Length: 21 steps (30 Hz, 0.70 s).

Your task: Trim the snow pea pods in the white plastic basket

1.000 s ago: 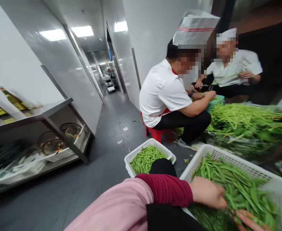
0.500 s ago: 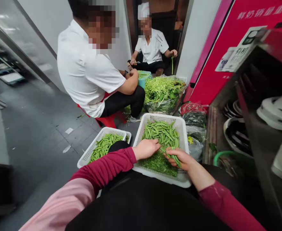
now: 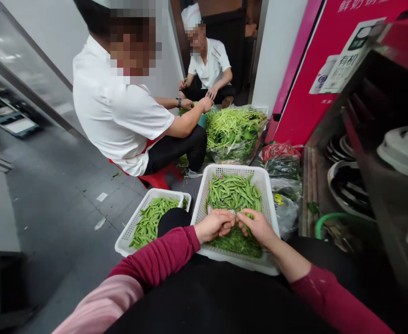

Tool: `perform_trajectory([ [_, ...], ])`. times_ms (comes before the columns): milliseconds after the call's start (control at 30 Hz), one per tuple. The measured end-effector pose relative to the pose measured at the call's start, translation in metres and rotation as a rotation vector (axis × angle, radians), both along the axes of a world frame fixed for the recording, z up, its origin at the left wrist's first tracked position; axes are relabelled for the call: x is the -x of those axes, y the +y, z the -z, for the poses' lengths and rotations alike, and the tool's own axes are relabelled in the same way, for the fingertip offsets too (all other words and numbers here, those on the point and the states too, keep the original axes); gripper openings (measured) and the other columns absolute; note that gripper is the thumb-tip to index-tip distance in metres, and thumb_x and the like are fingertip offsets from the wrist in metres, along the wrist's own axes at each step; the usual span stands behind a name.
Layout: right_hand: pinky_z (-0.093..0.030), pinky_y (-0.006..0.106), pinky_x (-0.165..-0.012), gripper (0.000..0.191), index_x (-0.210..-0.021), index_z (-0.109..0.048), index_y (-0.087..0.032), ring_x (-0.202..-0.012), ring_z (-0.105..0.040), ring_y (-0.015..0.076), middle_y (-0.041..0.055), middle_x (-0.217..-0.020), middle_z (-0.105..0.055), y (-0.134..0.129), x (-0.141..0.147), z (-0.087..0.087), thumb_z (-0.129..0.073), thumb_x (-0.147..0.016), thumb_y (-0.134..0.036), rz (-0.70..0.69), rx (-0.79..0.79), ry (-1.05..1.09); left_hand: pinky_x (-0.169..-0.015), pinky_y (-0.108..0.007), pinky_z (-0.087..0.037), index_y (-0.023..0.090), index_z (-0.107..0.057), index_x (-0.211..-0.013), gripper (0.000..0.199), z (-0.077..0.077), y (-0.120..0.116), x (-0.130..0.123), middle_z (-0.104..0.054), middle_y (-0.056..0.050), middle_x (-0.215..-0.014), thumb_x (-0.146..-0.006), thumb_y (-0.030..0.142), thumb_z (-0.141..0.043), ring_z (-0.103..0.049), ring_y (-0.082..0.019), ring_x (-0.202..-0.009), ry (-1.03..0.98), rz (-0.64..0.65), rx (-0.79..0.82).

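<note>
Both my hands meet over a white perforated basket (image 3: 271, 199) on my lap. Green pea pods (image 3: 233, 191) fill its far half, and a heap of green trimmings (image 3: 237, 243) lies in the near half. My right hand (image 3: 256, 227) is closed around pea pods, a bit of green showing between thumb and fingers. Fingertips pinched, my left hand (image 3: 216, 226) almost touches the right one; whatever is in its pinch is too small to make out. To the left, a second white basket (image 3: 124, 239) holds more pea pods (image 3: 151, 218), partly behind my knee.
A co-worker in white (image 3: 117, 102) sits on a red stool (image 3: 162, 178) at the left; another person (image 3: 209, 65) sits in the doorway. Between them and me stands a large bag of leafy green stems (image 3: 237, 127). Plastic bags (image 3: 282, 171) and a shelf (image 3: 374, 153) line the right.
My hands have come together, the right moving slightly left and turning its pods inward. The seated co-worker's hands have reached forward; the far person's hand with a green stem has come down.
</note>
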State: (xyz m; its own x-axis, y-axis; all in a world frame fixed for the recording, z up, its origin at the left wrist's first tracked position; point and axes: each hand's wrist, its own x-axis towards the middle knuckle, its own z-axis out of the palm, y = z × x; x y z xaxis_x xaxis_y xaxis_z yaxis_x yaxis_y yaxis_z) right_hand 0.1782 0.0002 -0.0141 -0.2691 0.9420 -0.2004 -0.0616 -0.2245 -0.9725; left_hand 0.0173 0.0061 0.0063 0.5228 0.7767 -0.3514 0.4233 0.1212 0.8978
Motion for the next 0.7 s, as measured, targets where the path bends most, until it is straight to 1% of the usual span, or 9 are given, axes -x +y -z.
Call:
perform_trajectory([
  [67, -0.037, 0.021, -0.037, 0.032, -0.074, -0.059, -0.016, -0.04, -0.045, 0.0078, -0.0009, -0.058, -0.057, 0.012, -0.004, 0.004, -0.06, -0.068, -0.046, 0.297, 0.015, 0.079, -0.048, -0.02, -0.038, 0.013, -0.056, -0.075, 0.025, 0.012, -0.002, -0.001, -0.045, 0.0, -0.057, -0.08, 0.026, -0.035, -0.045, -0.009, -0.05, 0.254, 0.052, -0.161],
  [133, -0.038, 0.021, -0.037, 0.035, -0.086, -0.06, -0.017, -0.042, -0.047, 0.0079, 0.0, -0.065, -0.06, 0.025, -0.015, 0.006, -0.065, -0.063, -0.044, 0.523, 0.02, 0.168, -0.061, -0.023, -0.043, 0.013, -0.059, -0.079, 0.015, 0.019, -0.001, 0.003, -0.052, -0.006, -0.076, -0.071, 0.018, -0.047, -0.052, -0.013, -0.069, 0.558, 0.19, -0.366],
  [233, -0.038, 0.02, -0.038, 0.037, -0.084, -0.059, -0.019, -0.043, -0.048, 0.0077, -0.0032, -0.061, -0.057, 0.041, -0.035, 0.006, -0.073, -0.055, -0.038, 0.703, 0.029, 0.269, -0.072, -0.026, -0.044, 0.016, -0.057, -0.096, 0.031, 0.019, 0.017, 0.009, -0.05, -0.009, -0.096, -0.066, 0.01, -0.052, -0.053, -0.017, -0.083, 0.835, 0.327, -0.581],
  [300, -0.037, 0.02, -0.036, 0.033, -0.073, -0.056, -0.019, -0.04, -0.046, 0.0073, -0.0056, -0.052, -0.052, 0.046, -0.039, 0.007, -0.075, -0.052, -0.035, 0.694, 0.071, 0.313, -0.072, -0.027, -0.044, 0.016, -0.053, -0.103, 0.032, 0.017, 0.041, 0.007, -0.049, -0.009, -0.095, -0.073, 0.01, -0.046, -0.053, -0.017, -0.083, 0.904, 0.298, -0.685],
  [367, -0.036, 0.02, -0.035, 0.033, -0.067, -0.052, -0.019, -0.038, -0.043, 0.0071, -0.0067, -0.046, -0.048, 0.046, -0.035, 0.009, -0.076, -0.05, -0.033, 0.599, 0.145, 0.33, -0.074, -0.028, -0.044, 0.017, -0.051, -0.107, 0.031, 0.017, 0.069, -0.001, -0.05, -0.009, -0.094, -0.079, 0.01, -0.039, -0.054, -0.017, -0.084, 0.935, 0.257, -0.779],
  [433, -0.035, 0.02, -0.035, 0.033, -0.065, -0.051, -0.019, -0.037, -0.041, 0.0073, -0.0069, -0.044, -0.046, 0.043, -0.026, 0.014, -0.076, -0.049, -0.033, 0.493, 0.201, 0.309, -0.076, -0.03, -0.043, 0.016, -0.052, -0.104, 0.026, 0.019, 0.094, -0.01, -0.052, -0.01, -0.092, -0.081, 0.012, -0.038, -0.054, -0.018, -0.086, 0.953, 0.298, -0.813],
  [500, -0.034, 0.02, -0.037, 0.03, -0.067, -0.052, -0.019, -0.038, -0.04, 0.0075, -0.007, -0.044, -0.045, 0.04, -0.019, 0.018, -0.074, -0.052, -0.033, 0.42, 0.2, 0.239, -0.077, -0.031, -0.043, 0.014, -0.056, -0.097, 0.022, 0.021, 0.108, -0.014, -0.054, -0.01, -0.088, -0.083, 0.015, -0.039, -0.054, -0.019, -0.087, 0.951, 0.35, -0.823],
  [600, -0.035, 0.023, -0.04, 0.024, -0.075, -0.059, -0.018, -0.039, -0.04, 0.0091, -0.0061, -0.045, -0.046, 0.04, -0.017, 0.019, -0.068, -0.058, -0.034, 0.37, 0.09, -0.032, -0.081, -0.03, -0.042, 0.014, -0.056, -0.101, 0.025, 0.017, 0.107, -0.009, -0.056, -0.009, -0.088, -0.085, 0.017, -0.037, -0.053, -0.017, -0.089, 0.846, 0.318, -0.895],
  [700, -0.042, 0.029, -0.057, 0.025, -0.086, -0.064, -0.02, -0.056, -0.051, 0.0146, -0.0015, -0.061, -0.057, 0.041, -0.016, 0.013, -0.063, -0.064, -0.03, 0.349, -0.187, -0.327, -0.084, -0.029, -0.042, 0.016, -0.053, -0.11, 0.03, 0.005, 0.085, 0.001, -0.057, -0.008, -0.095, -0.085, 0.015, -0.037, -0.052, -0.015, -0.092, 0.593, 0.22, -0.947],
])
